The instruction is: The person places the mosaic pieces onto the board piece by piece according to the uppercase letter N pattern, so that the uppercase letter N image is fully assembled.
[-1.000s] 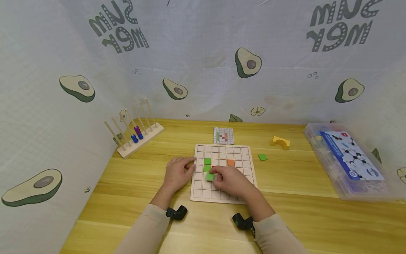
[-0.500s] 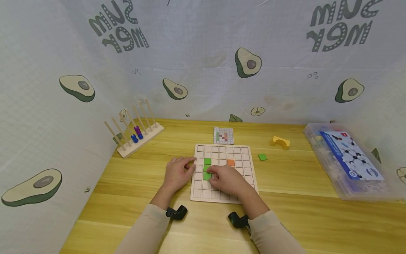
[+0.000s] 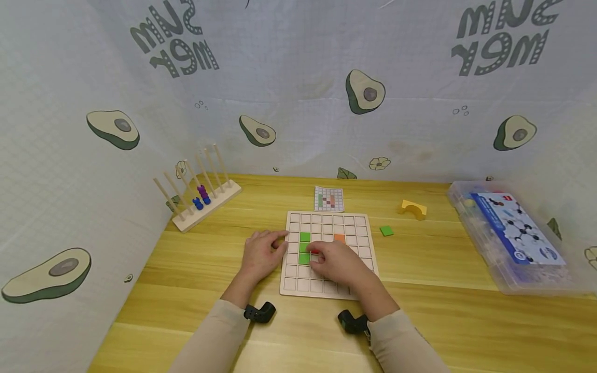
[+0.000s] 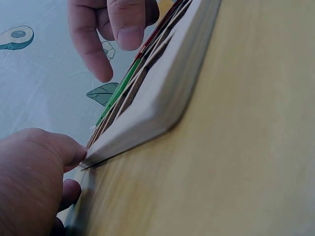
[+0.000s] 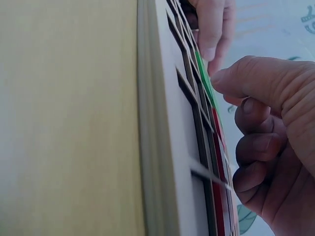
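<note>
A wooden grid board (image 3: 296,285) lies on the table. Three green tiles (image 3: 304,258) stand in one column of its left part. A red tile (image 3: 314,250) shows partly beneath my right hand (image 3: 339,263), and an orange tile (image 3: 339,238) sits farther right. My right hand hovers over the board beside the lowest green tiles; in the right wrist view its thumb (image 5: 236,78) reaches toward the green, other fingers loosely bent, with nothing seen held. At the board's left edge rests my left hand (image 3: 263,254), its thumb (image 4: 59,147) touching the rim in the left wrist view.
Behind the board lies a printed pattern card (image 3: 328,199). A loose green tile (image 3: 386,230) and a yellow arch block (image 3: 412,209) are to the right. A clear plastic box (image 3: 503,280) stands far right. A pegged bead rack (image 3: 207,207) stands at the left back.
The lowest green tile has moved slightly left and now lies in line with the other two. My right hand moved left with it, then drew back slightly. My left hand stayed put.
</note>
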A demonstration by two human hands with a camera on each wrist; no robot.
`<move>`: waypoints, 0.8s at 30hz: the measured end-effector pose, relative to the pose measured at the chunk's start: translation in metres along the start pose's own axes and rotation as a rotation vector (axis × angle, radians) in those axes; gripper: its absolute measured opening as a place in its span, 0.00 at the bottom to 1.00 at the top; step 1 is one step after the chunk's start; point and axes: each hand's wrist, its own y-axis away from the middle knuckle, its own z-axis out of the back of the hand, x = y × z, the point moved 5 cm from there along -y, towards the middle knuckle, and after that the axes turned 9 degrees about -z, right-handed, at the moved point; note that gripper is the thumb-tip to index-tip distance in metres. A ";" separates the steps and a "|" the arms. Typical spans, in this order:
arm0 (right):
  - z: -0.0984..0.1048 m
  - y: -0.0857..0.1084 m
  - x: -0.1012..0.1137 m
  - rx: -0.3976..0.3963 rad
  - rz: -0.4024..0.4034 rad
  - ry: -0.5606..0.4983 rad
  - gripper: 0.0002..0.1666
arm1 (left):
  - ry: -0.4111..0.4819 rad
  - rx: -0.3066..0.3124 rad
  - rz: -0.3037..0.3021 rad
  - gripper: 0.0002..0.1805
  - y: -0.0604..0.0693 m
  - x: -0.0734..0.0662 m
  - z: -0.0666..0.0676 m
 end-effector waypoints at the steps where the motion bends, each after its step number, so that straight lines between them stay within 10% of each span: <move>1: 0.001 0.001 -0.002 -0.002 -0.009 -0.003 0.18 | -0.001 -0.001 -0.002 0.16 0.000 0.000 0.000; 24: 0.047 0.023 -0.080 -0.023 -0.276 -0.126 0.27 | 0.019 -0.016 -0.006 0.16 0.001 -0.002 0.002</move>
